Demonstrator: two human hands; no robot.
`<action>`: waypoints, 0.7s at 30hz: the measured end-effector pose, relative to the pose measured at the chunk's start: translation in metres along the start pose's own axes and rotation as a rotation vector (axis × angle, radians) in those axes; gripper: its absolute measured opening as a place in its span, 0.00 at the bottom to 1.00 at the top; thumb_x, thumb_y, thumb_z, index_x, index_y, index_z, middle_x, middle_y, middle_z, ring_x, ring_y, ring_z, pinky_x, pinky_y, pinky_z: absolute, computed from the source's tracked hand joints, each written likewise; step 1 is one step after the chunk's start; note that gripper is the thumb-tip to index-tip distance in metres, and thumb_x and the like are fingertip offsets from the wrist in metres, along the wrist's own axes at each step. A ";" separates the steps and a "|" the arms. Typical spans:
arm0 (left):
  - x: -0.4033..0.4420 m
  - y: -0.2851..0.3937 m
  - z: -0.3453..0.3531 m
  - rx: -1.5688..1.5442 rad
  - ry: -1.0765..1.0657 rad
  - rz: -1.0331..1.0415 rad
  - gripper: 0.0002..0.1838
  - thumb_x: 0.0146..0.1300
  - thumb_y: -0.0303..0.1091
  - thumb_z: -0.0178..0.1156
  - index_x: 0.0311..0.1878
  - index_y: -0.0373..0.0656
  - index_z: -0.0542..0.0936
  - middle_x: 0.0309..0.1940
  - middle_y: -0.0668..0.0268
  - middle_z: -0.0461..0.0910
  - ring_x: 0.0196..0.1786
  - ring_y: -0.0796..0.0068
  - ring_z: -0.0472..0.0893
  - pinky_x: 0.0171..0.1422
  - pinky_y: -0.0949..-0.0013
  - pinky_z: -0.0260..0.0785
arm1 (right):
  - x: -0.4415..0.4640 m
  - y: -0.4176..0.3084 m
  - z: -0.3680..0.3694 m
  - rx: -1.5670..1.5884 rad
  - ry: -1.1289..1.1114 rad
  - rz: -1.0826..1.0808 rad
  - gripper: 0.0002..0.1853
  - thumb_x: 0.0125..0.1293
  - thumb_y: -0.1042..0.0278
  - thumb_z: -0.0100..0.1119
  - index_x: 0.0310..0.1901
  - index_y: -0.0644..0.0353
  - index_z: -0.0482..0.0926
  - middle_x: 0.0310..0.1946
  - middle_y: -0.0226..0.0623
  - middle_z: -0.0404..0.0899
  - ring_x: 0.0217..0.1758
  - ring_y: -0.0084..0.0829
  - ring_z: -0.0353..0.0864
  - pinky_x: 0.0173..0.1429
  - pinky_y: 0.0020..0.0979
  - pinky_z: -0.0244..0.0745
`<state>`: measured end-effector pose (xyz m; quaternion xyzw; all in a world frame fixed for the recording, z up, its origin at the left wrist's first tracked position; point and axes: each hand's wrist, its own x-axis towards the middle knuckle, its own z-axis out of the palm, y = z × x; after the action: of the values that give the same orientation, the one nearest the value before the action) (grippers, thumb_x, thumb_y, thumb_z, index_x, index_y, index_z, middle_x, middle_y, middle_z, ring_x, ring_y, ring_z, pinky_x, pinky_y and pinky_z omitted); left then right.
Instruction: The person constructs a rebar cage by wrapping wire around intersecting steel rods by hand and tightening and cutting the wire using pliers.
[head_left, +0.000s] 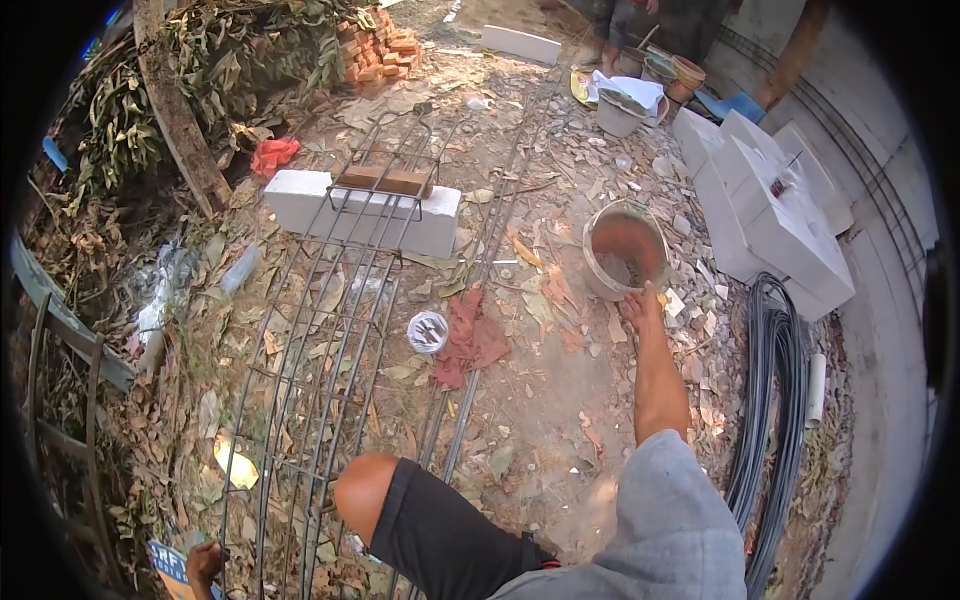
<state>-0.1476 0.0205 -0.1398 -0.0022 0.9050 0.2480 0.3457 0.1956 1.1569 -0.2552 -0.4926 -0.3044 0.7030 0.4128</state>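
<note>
My right hand (641, 308) reaches forward, its fingers over the near rim of a round bucket (594, 262) that leans towards me. Some grey material lies at the bottom of this bucket. At the lower left, my left hand (204, 563) is curled closed beside the rebar cage (318, 372); what it holds, if anything, I cannot make out. The cage stretches away from me, its far end resting over a white block (300, 200) and a wooden piece (385, 181). Between the cage and the bucket sit a small white tub (428, 332) of dark pieces and a red cloth (474, 338).
White blocks (745, 205) are stacked on the right by the wall. A coil of black rod (765, 400) lies nearer me. Orange bricks (378, 48) and another bucket (620, 114) are farther back. Another person's legs (607, 35) show at the top. Leaves and rubble litter the ground.
</note>
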 end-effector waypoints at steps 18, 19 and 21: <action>0.029 -0.064 -0.001 -0.036 0.159 -0.160 0.17 0.70 0.39 0.59 0.51 0.38 0.89 0.26 0.67 0.84 0.30 0.77 0.82 0.36 0.69 0.73 | 0.013 0.009 0.031 0.010 -0.058 0.132 0.56 0.67 0.28 0.61 0.82 0.56 0.46 0.80 0.49 0.57 0.78 0.45 0.65 0.73 0.55 0.67; 0.028 -0.064 -0.002 -0.062 0.137 -0.234 0.20 0.69 0.38 0.61 0.58 0.38 0.87 0.30 0.64 0.87 0.33 0.75 0.84 0.40 0.69 0.75 | 0.016 0.011 0.032 0.042 -0.065 0.124 0.54 0.68 0.29 0.60 0.83 0.53 0.47 0.80 0.50 0.57 0.79 0.46 0.65 0.74 0.55 0.65; 0.019 -0.052 -0.001 -0.132 0.132 -0.237 0.20 0.68 0.38 0.63 0.58 0.37 0.87 0.31 0.65 0.88 0.34 0.76 0.84 0.40 0.69 0.75 | 0.013 0.016 0.036 0.083 -0.038 0.081 0.51 0.69 0.29 0.59 0.81 0.51 0.50 0.77 0.51 0.61 0.75 0.45 0.68 0.73 0.53 0.67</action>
<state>-0.1530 -0.0226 -0.1742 -0.1479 0.9009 0.2637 0.3115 0.1546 1.1603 -0.2627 -0.4737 -0.2624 0.7404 0.3981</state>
